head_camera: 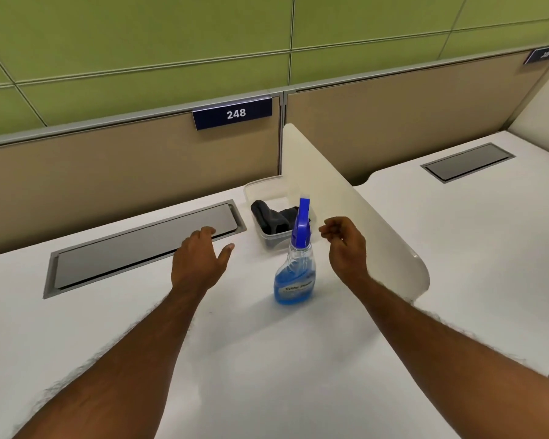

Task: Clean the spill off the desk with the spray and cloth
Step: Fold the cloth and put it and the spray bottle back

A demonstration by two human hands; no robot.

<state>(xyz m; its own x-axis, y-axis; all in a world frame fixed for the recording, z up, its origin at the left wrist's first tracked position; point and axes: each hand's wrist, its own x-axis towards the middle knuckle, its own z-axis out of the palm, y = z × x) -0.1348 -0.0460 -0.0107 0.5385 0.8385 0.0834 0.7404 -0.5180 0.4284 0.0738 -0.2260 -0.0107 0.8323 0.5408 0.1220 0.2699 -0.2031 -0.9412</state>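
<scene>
A clear spray bottle (295,274) of blue liquid with a blue trigger head stands upright on the white desk (251,359). Behind it a clear plastic tub (260,188) holds a dark grey cloth (268,217). My left hand (200,258) hovers palm down to the left of the bottle, fingers spread, holding nothing. My right hand (346,245) is just right of the bottle's head, fingers loosely curled, apart from it and empty. No spill is plainly visible on the desk.
A grey recessed cable hatch (140,248) lies in the desk at left. A cream divider panel (355,217) stands on the right, with a neighbouring desk (488,232) beyond. A beige partition with a "248" label (233,113) runs along the back.
</scene>
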